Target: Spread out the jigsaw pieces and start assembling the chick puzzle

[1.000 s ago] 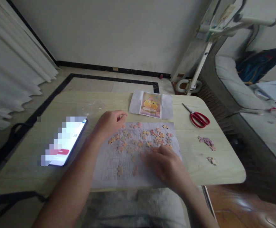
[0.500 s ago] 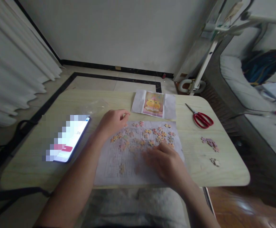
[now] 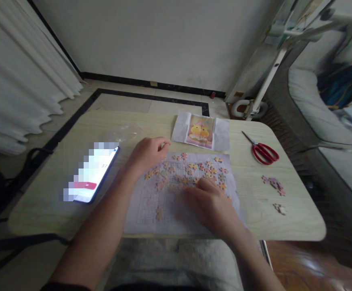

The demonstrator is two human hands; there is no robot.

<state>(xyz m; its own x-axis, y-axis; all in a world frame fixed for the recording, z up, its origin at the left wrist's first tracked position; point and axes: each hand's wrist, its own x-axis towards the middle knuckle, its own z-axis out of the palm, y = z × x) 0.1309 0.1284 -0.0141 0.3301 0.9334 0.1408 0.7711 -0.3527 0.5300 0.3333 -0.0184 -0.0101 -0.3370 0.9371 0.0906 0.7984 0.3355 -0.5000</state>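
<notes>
My left hand (image 3: 149, 154) rests at the upper-left edge of a white printed sheet (image 3: 151, 224), fingers loosely bent, with a gap below the forefinger and nothing seen in it. Over the right half of the sheet, my right hand (image 3: 208, 204) is closed, its fingers bent downward and together; motion blur and the hand itself hide what they hold, if anything. Small, colourful jigsaw pieces (image 3: 191, 167) lie scattered across the upper part of the sheet, between and beside the hands. A lone jigsaw piece (image 3: 158, 213) lies lower left on it.
Behind the sheet lies a creased paper with a yellow cartoon picture (image 3: 200, 132). Red-handled scissors (image 3: 264, 153), a purplish cluster of pieces (image 3: 274, 184) and a pale cluster (image 3: 280, 209) are on the right. A lit phone (image 3: 93, 173) and clear plastic (image 3: 124, 132) sit left.
The whole scene has shifted slightly rightward in view. My right hand's fingers are blurred in both frames, staying over the sheet. My left hand keeps its place. The phone's number went from 36 to 37.
</notes>
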